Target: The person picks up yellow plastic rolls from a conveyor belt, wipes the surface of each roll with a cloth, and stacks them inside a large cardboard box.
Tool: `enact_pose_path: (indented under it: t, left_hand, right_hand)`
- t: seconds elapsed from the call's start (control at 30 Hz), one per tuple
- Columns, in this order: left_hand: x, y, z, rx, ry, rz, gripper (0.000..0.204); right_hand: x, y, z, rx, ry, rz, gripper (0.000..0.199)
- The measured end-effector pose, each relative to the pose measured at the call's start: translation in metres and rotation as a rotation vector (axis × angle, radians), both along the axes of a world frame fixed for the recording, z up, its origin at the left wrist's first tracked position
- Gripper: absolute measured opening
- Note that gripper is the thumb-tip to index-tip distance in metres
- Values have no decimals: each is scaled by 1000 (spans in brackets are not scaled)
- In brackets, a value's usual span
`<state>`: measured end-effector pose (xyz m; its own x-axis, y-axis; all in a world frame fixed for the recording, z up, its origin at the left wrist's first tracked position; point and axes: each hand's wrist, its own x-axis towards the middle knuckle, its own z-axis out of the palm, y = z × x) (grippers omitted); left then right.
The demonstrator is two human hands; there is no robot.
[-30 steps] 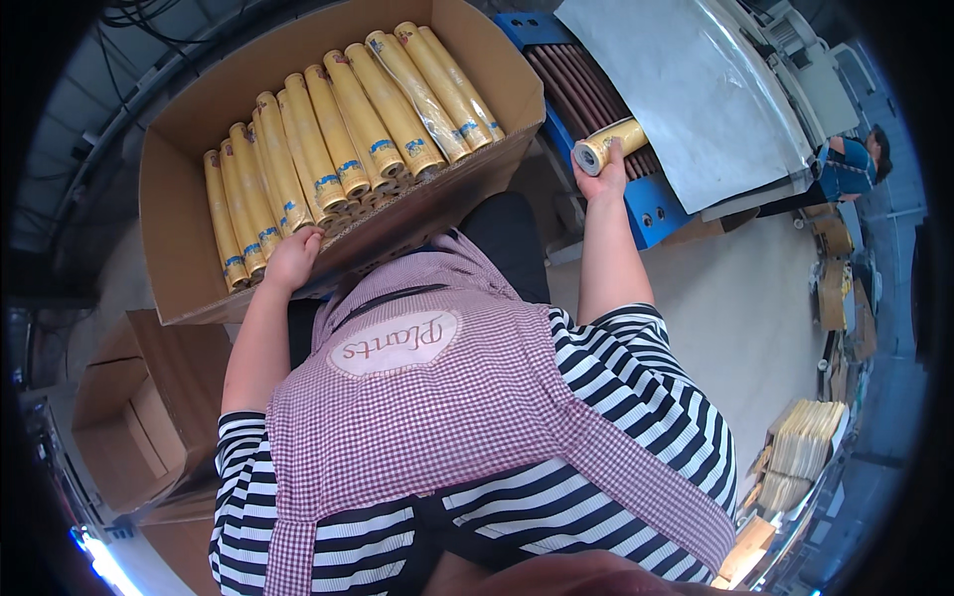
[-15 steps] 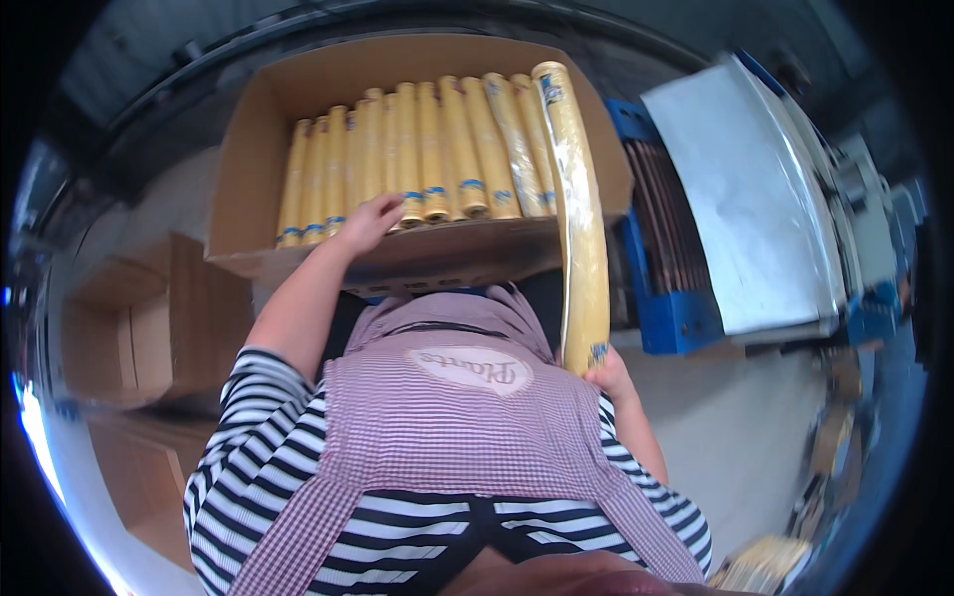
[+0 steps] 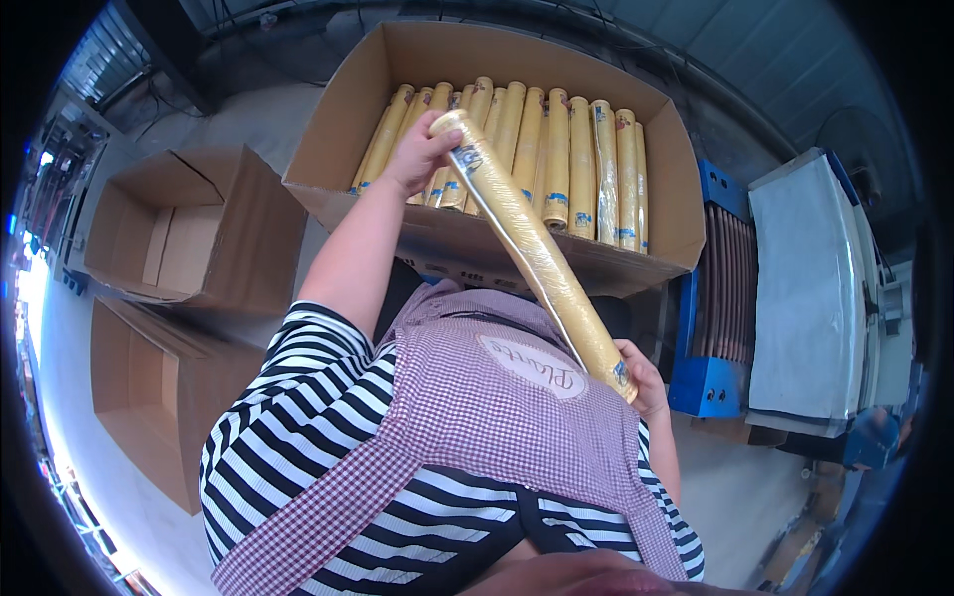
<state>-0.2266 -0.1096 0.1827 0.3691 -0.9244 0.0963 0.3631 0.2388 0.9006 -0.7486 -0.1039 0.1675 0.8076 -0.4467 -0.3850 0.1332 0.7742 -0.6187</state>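
Presently: one long yellow wrapped roll (image 3: 537,253), left hand (image 3: 417,154) clasping its top end, right hand (image 3: 641,377) gripping its bottom end. Right fingers mostly hidden behind the roll. Open cardboard box (image 3: 656,149) holds matching rolls (image 3: 576,164), lower ends cut off by its near wall.

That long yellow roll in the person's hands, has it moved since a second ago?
Yes. The yellow roll has swung from beside the blue machine over to the cardboard box, its top end now over the packed rolls, held by both hands.

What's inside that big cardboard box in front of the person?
The cardboard box holds a row of yellow wrapped rolls lying side by side. The left hand and the held roll cover some; anything beneath is hidden.
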Motion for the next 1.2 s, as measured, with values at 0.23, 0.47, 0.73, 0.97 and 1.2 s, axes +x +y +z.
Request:
enact_pose_path:
  t: [0.23, 0.47, 0.73, 0.97, 1.2]
  left_hand:
    - [6, 12, -19, 490, -169, 78, 52]
    - [9, -28, -11, 99, 45, 231, 78]
    - [-43, 42, -72, 687, -1540, -95, 42]
    - [-45, 55, -54, 660, -1548, -145, 43]
    - [-39, 40, -49, 704, -1522, -233, 44]
  right_hand:
    - [35, -7, 35, -698, 456, 414, 94]
    - [81, -25, 17, -135, -42, 216, 89]
    - [221, -176, -9, -297, 216, -195, 56]
    - [235, -163, -57, -1094, 887, -89, 62]
    - [179, -105, -65, -1800, 989, -64, 38]
